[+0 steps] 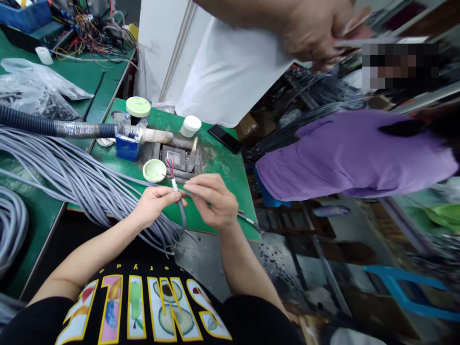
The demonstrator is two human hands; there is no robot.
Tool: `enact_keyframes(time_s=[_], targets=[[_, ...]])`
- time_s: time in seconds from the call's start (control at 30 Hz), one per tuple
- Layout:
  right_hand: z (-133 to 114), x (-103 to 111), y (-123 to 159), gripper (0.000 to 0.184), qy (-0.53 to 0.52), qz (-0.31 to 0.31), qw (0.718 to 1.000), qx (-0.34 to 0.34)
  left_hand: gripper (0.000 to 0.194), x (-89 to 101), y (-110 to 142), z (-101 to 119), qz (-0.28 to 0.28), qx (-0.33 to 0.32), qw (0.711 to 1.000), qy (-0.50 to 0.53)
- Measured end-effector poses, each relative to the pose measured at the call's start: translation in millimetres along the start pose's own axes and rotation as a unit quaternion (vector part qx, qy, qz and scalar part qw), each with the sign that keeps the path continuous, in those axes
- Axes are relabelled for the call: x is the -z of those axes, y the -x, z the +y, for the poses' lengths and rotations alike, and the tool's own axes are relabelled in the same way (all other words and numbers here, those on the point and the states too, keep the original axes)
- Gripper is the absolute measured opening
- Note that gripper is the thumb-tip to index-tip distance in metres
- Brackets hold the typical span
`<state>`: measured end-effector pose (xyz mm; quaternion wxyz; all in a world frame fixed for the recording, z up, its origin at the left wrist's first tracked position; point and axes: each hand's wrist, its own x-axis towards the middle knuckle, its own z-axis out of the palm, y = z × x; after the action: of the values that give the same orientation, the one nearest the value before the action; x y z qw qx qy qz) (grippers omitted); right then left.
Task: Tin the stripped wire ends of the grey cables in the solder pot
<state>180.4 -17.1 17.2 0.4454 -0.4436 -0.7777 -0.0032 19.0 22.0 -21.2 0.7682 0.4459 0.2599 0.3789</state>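
My left hand [155,203] pinches the end of a grey cable [180,211] just below its stripped tip. Thin coloured wires [170,167] fan upward out of a white sleeve at that tip. My right hand [210,199] is closed on the same cable end from the right, fingertips meeting my left thumb. Both hands hover over the near edge of a small green table [223,177]. The cable hangs down from my fingers toward a thick bundle of grey cables [82,177] lying to the left.
On the table stand a blue box [127,146], a jar with a pale green lid [138,108], a white lid [190,125], a green lid [154,170], a metal fixture [178,155] and a black phone [225,138]. A person in purple [352,153] bends at right; another person's hand [316,28] is above.
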Motion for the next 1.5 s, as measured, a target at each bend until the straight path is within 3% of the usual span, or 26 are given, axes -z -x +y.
enact_keyframes(time_s=[0.07,0.17,0.37,0.57,0.87,1.17,1.5], targets=[[3,-1,5,0.035,0.003,-0.041,0.998,0.052,0.039,1.6,0,2,0.004,0.000,1.000,0.028],[5,-4,8,0.040,-0.002,-0.040,0.997,0.067,0.038,2.2,0,4,0.008,-0.002,0.999,0.040],[-10,0,-13,0.018,0.043,0.030,0.999,-0.007,0.042,-5.3,-1,3,0.004,-0.014,1.000,-0.026],[-21,8,-42,0.013,0.131,-0.008,0.990,-0.059,0.033,-14.7,-7,-4,-0.001,-0.051,0.991,-0.121],[-16,7,-44,0.019,0.180,-0.021,0.979,-0.097,0.035,-18.3,-8,-7,-0.010,-0.076,0.984,-0.160],[-17,4,-40,0.018,0.080,0.008,0.985,-0.150,0.032,-13.1,-6,-6,-0.023,-0.064,0.986,-0.150],[-12,-16,-33,0.015,-0.089,0.121,0.958,-0.243,0.039,-3.4,-2,-7,-0.005,-0.031,0.999,-0.030]])
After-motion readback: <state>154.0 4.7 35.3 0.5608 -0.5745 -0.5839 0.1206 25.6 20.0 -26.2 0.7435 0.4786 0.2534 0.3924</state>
